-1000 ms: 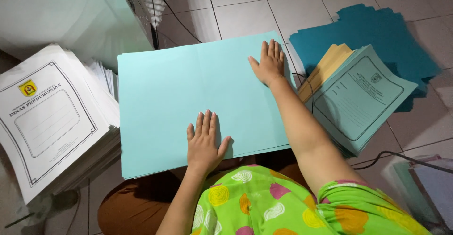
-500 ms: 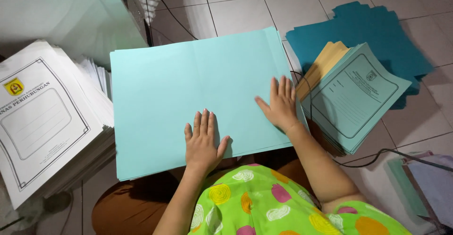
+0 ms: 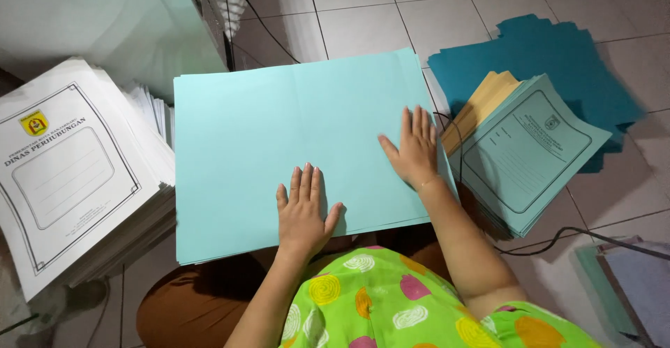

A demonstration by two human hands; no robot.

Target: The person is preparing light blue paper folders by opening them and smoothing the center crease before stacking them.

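Tiled floor [image 3: 363, 20], light-blue sheets [image 3: 279, 131] under both flat hands

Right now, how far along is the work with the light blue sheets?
Done, by the look of it: a printed light blue stack lies at the right over tan sheets. In hand: both palms, left hand and right hand, press flat on the plain light blue sheets; nothing is gripped. Left: the tall white printed stack on the left and dark teal sheets beyond look untouched.
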